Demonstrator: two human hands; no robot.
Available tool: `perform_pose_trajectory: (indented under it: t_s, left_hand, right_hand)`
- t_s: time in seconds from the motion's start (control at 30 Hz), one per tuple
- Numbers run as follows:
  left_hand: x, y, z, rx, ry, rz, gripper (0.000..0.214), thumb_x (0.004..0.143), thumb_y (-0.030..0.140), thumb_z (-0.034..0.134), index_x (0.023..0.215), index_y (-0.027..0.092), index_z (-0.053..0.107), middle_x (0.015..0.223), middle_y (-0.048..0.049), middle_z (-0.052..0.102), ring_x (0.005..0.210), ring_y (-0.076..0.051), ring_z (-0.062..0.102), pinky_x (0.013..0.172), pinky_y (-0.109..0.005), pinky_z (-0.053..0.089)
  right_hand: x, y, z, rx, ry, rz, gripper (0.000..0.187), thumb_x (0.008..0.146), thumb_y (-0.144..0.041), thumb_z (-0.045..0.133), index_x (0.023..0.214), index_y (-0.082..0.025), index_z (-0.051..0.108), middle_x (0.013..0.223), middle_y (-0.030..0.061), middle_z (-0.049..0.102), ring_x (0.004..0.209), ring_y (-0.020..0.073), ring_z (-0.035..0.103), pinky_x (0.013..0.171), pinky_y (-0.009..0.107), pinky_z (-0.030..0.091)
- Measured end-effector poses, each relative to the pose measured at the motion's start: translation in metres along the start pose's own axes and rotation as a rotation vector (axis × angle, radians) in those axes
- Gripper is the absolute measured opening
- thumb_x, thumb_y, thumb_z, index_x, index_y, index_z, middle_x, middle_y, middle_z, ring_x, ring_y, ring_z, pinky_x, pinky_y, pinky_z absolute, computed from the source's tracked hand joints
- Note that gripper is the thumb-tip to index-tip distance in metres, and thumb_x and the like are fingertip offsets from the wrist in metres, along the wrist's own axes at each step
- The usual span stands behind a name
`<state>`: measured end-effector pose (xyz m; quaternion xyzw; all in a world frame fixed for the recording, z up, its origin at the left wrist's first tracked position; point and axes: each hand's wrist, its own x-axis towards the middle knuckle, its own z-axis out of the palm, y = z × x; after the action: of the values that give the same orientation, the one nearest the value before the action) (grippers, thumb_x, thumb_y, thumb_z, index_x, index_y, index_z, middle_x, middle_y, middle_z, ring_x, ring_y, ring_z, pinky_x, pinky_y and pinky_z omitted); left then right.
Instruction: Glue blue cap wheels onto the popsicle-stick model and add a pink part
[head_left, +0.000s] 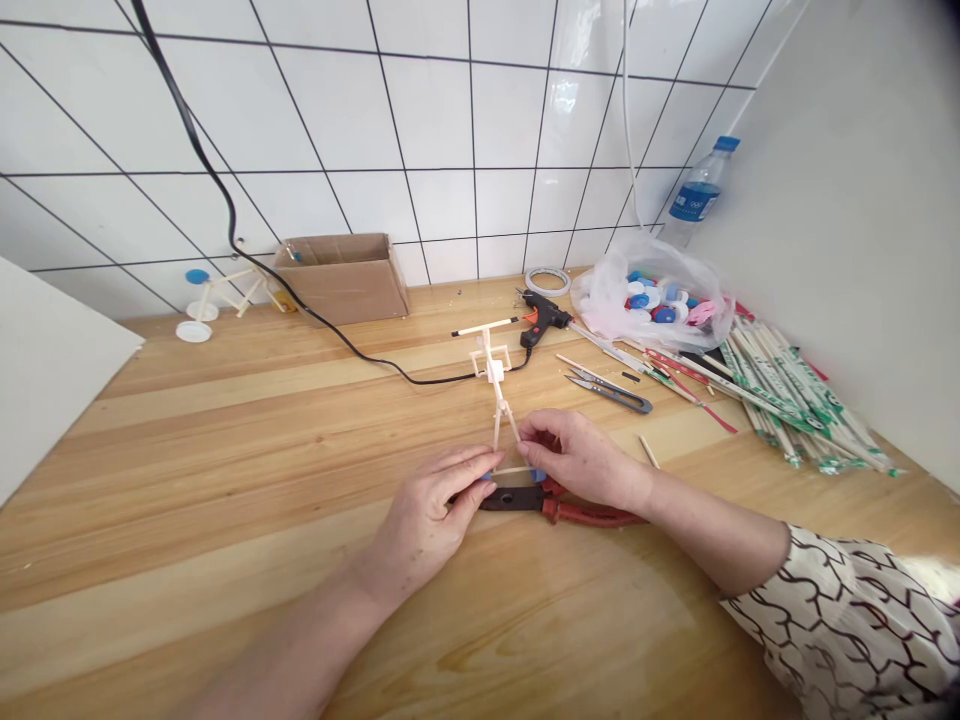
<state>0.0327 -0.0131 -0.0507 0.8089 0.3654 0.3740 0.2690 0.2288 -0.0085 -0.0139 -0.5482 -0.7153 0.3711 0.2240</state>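
A small frame of pale wooden sticks [493, 385] stands on the wooden tabletop [225, 450], its crossbar pointing away from me. My left hand [427, 510] and my right hand [577, 460] pinch its near end from either side. Small blue bottle-cap pieces [538, 475] show between my fingers, partly hidden. Beneath both hands lie pliers with red handles [577, 510], their black jaws [510, 498] under my left fingers.
A hot glue gun [544, 315] and snips [609, 394] lie beyond my right hand. Farther right are a plastic bag of bottle caps [652, 295] and bundled chopsticks [795, 390]. A stick model with white and blue caps [225, 300] stands by a cardboard box [341, 280] against the tiled wall.
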Motion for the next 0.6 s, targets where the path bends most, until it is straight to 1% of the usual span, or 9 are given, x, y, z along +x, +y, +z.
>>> perform_pose_trajectory:
  t_s: [0.6]
  left_hand:
    - [-0.0003,-0.0002,-0.0001,-0.006,-0.002,-0.002,0.025,0.082,0.019,0.056,0.102,0.021,0.070,0.103,-0.0060,0.072,0.095,-0.020,0.066,0.088,-0.034,0.054]
  right_hand:
    - [0.0005,0.0003,-0.0003,-0.001,0.007,-0.003,0.012,0.080,-0.019,0.050,0.068,-0.015,0.052,0.060,-0.0035,0.048,0.056,0.0096,0.041,0.053,0.022,0.033]
